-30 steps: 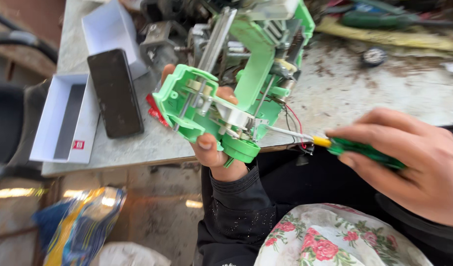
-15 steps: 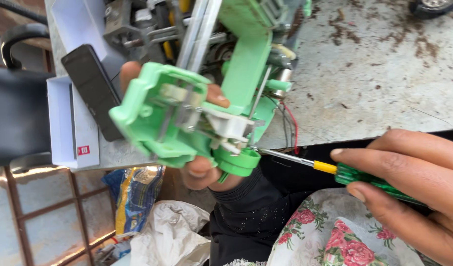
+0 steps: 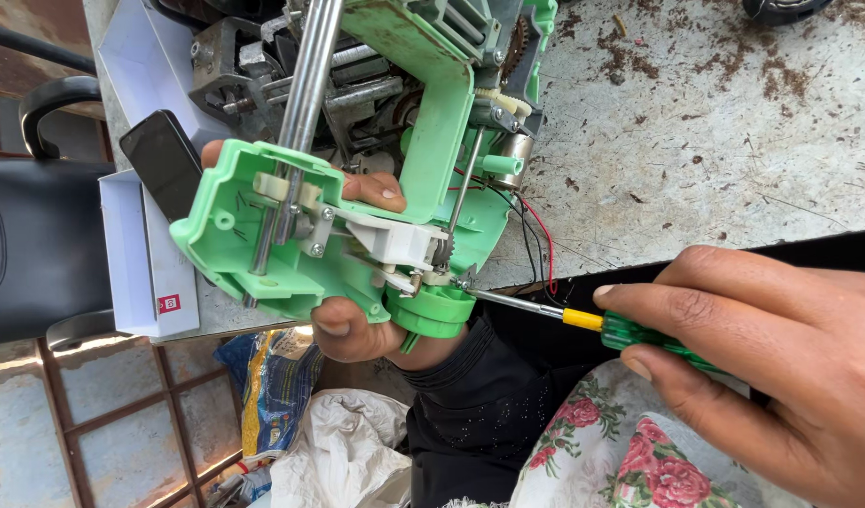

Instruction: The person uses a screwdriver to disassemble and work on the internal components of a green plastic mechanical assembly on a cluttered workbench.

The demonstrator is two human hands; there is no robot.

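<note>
Left hand (image 3: 357,325) grips the green machine housing (image 3: 291,235); right hand (image 3: 780,367), closed on a screwdriver (image 3: 583,320), points its shaft leftward, tip at the housing's lower corner.

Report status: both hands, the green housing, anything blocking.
Left hand grips green housing. Right hand holds screwdriver, tip at the white inner part. Red and black wires hang close.

One screwdriver (image 3: 597,325) (green-handled), one phone (image 3: 165,162)
</note>
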